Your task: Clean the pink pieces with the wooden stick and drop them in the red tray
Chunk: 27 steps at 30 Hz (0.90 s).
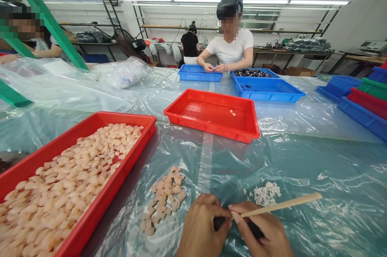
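Observation:
In front of me my right hand (262,224) grips a slim wooden stick (284,204), its far end pointing up to the right. Close against its fingertips, my left hand (205,222) is closed in a pinch. What it holds is too small or hidden to make out. Something dark shows at the fingers of both hands. Just beyond the right hand lies a small heap of tiny white pieces (267,193). A loose pile of flat beige pieces (165,194) is spread on the plastic sheet to the left of my left hand.
At left a red tray (133,118) holds many beige pieces (78,168). Another red tray (211,126) has a few pieces inside. Across the table a co-worker (231,45) works among blue trays (269,90). Stacked trays (369,100) stand at right; a green post (48,19) at left.

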Each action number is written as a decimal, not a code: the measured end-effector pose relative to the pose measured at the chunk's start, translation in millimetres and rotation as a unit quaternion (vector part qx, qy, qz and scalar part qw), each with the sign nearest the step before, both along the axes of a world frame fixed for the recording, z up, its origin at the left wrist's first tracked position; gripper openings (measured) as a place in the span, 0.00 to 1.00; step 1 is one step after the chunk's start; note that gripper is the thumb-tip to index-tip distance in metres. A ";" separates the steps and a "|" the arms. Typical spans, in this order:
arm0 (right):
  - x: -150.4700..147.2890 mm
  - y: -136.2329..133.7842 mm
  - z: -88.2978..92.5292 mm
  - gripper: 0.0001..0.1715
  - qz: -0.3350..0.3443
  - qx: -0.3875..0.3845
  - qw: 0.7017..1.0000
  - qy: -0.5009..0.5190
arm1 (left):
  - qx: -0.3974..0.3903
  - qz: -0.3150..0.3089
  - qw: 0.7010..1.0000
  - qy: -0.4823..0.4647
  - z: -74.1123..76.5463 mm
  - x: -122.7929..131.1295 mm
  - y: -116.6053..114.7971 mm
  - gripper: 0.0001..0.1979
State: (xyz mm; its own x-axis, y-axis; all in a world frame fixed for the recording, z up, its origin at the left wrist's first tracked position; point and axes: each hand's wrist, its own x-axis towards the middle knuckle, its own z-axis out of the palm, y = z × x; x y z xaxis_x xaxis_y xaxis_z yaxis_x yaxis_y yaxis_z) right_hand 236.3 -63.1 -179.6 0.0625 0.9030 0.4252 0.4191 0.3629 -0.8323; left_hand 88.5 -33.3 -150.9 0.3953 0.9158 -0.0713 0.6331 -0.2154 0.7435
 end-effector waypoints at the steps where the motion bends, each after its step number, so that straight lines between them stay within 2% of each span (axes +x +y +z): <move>1: -0.4 0.1 0.6 0.07 0.004 0.002 1.000 -0.006 | 0.001 0.001 1.000 0.003 0.6 0.1 -0.1 0.12; 9: 1.1 -0.6 -3.8 0.08 -0.002 -0.004 1.000 -0.029 | 0.003 0.001 1.000 -0.002 -0.1 -0.4 1.6 0.12; 17: 5.3 3.2 -1.5 0.08 0.066 0.015 0.994 -0.090 | 0.014 0.012 1.000 -0.002 -2.6 -0.1 -0.9 0.12; 27: 0.4 3.0 -5.9 0.10 0.051 0.005 0.998 -0.022 | 0.016 0.008 1.000 -0.004 -6.9 -0.6 0.1 0.12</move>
State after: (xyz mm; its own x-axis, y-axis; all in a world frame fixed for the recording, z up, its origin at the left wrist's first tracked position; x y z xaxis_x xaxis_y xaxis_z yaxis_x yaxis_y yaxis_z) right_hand 236.7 -60.1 -185.5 -0.0488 0.8991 0.4350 0.4163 0.4142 -0.8094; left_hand 87.9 -33.2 -157.9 0.3814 0.9236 -0.0397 0.6313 -0.2288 0.7410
